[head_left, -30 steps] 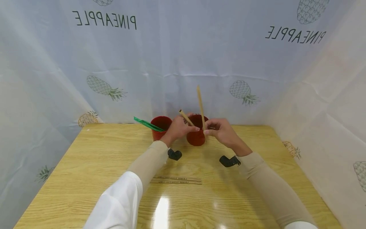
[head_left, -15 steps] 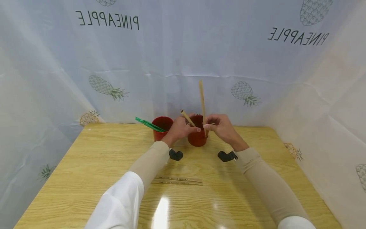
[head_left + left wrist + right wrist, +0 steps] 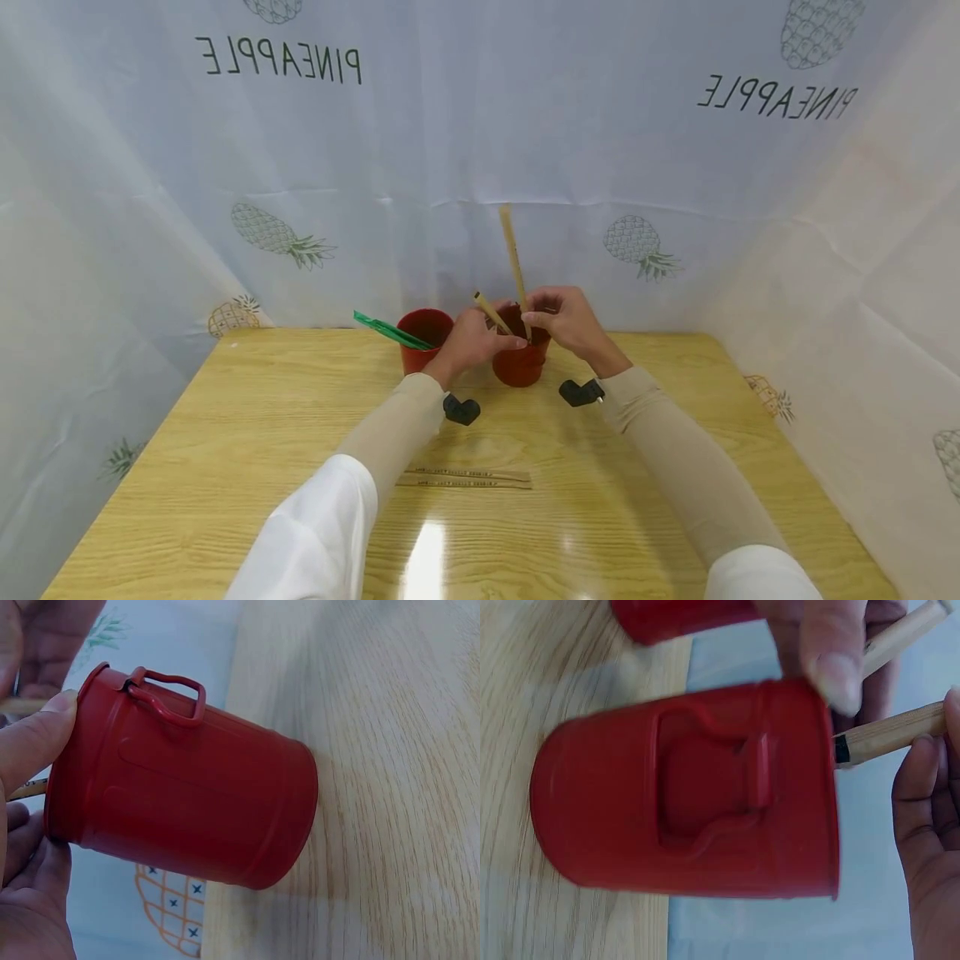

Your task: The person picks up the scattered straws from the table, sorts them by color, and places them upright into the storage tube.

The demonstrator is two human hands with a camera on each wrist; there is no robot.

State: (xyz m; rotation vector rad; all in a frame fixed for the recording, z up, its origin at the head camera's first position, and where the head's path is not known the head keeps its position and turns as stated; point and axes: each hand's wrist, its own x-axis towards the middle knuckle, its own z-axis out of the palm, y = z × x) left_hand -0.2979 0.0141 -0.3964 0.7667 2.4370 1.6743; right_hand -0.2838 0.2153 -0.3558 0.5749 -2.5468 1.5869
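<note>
My left hand [image 3: 472, 337] grips the rim of a small red metal bucket [image 3: 517, 368], its thumb on the near side. A light wooden stick [image 3: 491, 312] leans out of that bucket beside this hand. My right hand [image 3: 566, 321] pinches another long wooden stick [image 3: 513, 254] that stands nearly upright at the bucket's mouth. Seen from the right wrist, the dark lower end of the held stick [image 3: 892, 736] is right at the rim. A wire handle [image 3: 169, 697] shows on the bucket's side in the left wrist view. The bucket's inside is mostly hidden.
A second red bucket [image 3: 414, 360] stands to the left, partly behind my left hand, with green slender things [image 3: 390, 331] leaning out. Two flat tan strips with printed lettering [image 3: 465, 479] lie on the wooden table [image 3: 300, 400]. A pineapple-print cloth [image 3: 480, 150] hangs close behind.
My right hand has moved left and slightly up with the stick, bringing its lower end from the bucket's right outer side to its mouth. The left hand keeps its hold on the rim.
</note>
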